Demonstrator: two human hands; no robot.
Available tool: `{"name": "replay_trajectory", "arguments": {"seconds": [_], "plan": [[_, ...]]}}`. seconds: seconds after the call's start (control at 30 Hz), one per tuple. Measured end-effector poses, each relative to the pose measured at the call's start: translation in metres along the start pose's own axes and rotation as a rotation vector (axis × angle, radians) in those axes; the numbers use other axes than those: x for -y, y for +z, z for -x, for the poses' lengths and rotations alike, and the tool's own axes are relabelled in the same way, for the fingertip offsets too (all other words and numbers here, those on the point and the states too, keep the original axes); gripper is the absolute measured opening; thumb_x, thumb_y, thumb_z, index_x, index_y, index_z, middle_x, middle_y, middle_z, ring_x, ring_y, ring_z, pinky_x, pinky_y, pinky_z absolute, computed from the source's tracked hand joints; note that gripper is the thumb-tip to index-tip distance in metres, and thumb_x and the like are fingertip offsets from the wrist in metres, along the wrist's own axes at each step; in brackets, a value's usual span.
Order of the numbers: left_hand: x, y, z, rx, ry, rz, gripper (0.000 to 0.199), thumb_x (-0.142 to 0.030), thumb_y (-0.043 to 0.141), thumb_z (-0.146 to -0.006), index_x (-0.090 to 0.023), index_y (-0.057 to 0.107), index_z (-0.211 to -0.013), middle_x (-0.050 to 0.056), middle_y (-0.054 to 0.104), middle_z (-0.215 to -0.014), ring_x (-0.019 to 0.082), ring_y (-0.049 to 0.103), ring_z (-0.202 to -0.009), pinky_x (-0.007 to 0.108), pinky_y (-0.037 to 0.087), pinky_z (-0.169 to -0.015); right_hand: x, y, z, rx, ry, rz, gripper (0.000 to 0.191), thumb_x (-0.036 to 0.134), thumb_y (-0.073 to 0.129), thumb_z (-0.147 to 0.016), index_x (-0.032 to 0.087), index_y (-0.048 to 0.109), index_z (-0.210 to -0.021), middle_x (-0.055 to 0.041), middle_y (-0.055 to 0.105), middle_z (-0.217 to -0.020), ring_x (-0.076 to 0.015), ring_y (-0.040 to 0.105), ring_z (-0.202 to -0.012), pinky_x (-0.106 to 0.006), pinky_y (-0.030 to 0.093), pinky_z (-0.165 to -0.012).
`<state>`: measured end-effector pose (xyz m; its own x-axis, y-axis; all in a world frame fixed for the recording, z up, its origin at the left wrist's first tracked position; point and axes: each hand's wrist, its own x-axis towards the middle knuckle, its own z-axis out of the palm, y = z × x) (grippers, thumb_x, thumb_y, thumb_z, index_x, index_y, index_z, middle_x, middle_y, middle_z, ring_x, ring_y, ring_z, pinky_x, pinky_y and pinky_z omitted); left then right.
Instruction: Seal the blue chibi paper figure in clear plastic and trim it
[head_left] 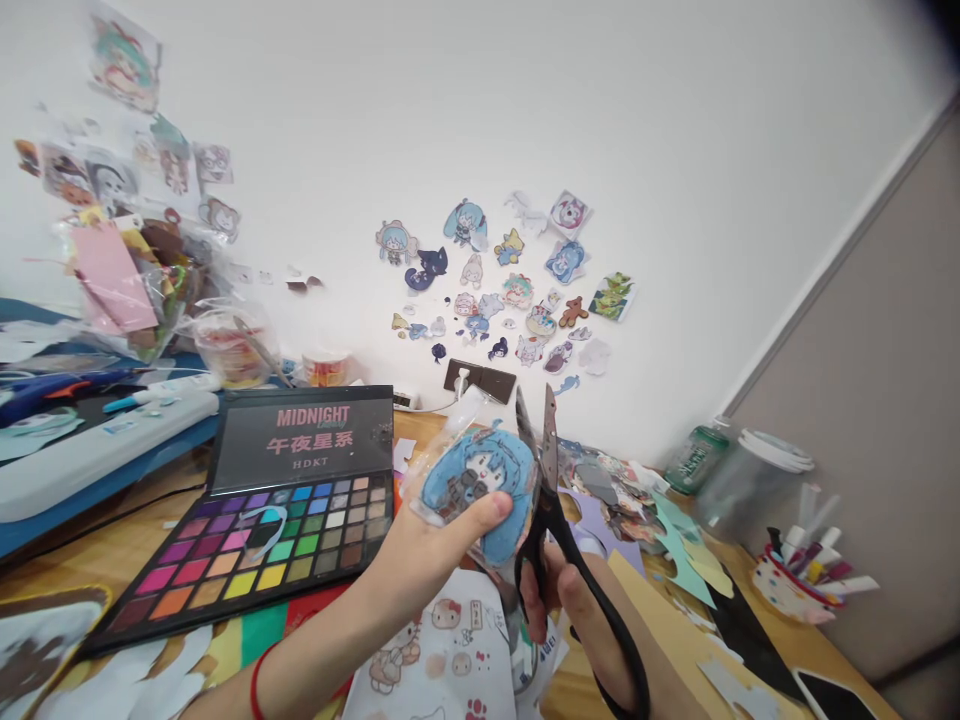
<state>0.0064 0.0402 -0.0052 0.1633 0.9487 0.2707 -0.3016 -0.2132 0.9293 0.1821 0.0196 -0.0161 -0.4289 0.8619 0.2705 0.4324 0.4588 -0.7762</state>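
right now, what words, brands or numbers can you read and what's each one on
"MIDNIGHT" – inside the makeup palette lid
"午夜星系" – same lid, below
"HDKT" – same lid, lowest line
Too faint: the small green word under "MIDNIGHT".
Too blurred: the writing on the green can.
Too small: the writing on the sheet of drawings.

Scissors (553,505): bare metal blades, matt black handles that look like plastic
Cutout figure (480,455): printed paper, glossy clear film over it
Palette lid (307,432): dark, smooth, glossy
Colour pans (307,545): mostly matt-looking powder
Desk (67,568): wood, grain visible, light sheen
Wall (375,120): smooth, matt
Bag (165,285): crinkled clear plastic, shiny
Lidded jar (746,495): see-through, smooth, plastic-looking
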Motion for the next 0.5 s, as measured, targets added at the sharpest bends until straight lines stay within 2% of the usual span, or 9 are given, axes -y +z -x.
{"name": "replay_trajectory", "arguments": {"seconds": [0.17,0.3,0.37,0.43,0.5], "plan": [[0.000,-0.003,-0.003,0.024,0.001,0.023,0.036,-0.033,0.066,-0.078,-0.019,0.054,-0.109,0.005,0.067,-0.094,0.021,0.062,-0.091,0.033,0.051,-0.082,0.007,-0.005,-0.002,0.027,0.081,0.040,0.061,0.071,0.024,-0.083,0.020,0.047,-0.058,0.0000,0.044,-0.047,-0.0115,0.045,-0.044,-0.023,0.034,-0.042],[-0.001,-0.003,-0.005,-0.057,0.029,0.036,0.044,-0.031,0.071,-0.074,-0.018,0.054,-0.112,0.007,0.067,-0.104,0.024,0.060,-0.101,0.034,0.049,-0.087,0.003,-0.007,-0.001,0.039,0.172,0.061,0.066,0.076,0.023,-0.079,0.020,0.048,-0.054,-0.0012,0.045,-0.045,-0.0118,0.046,-0.043,-0.023,0.034,-0.041],[-0.003,-0.003,-0.004,-0.074,-0.020,0.079,0.044,-0.031,0.072,-0.072,-0.018,0.055,-0.110,0.007,0.068,-0.101,0.025,0.063,-0.096,0.035,0.051,-0.083,-0.001,-0.008,0.001,0.037,0.207,0.057,0.068,0.078,0.022,-0.077,0.020,0.047,-0.052,-0.0015,0.045,-0.043,-0.0119,0.046,-0.042,-0.023,0.033,-0.040],[-0.006,-0.004,-0.005,-0.029,-0.102,0.130,0.040,-0.030,0.072,-0.072,-0.019,0.056,-0.107,0.005,0.070,-0.094,0.024,0.066,-0.086,0.035,0.053,-0.076,-0.005,-0.010,0.002,0.050,0.247,0.042,0.068,0.081,0.023,-0.074,0.021,0.045,-0.050,-0.0008,0.043,-0.041,-0.0114,0.044,-0.040,-0.023,0.030,-0.039],[-0.008,-0.007,-0.006,-0.001,-0.121,0.118,0.033,-0.029,0.072,-0.073,-0.020,0.059,-0.102,0.004,0.071,-0.088,0.021,0.067,-0.079,0.032,0.054,-0.073,-0.007,-0.013,0.003,0.083,0.288,0.013,0.066,0.081,0.025,-0.074,0.021,0.044,-0.052,0.0009,0.041,-0.040,-0.0102,0.040,-0.037,-0.024,0.030,-0.039]]}}
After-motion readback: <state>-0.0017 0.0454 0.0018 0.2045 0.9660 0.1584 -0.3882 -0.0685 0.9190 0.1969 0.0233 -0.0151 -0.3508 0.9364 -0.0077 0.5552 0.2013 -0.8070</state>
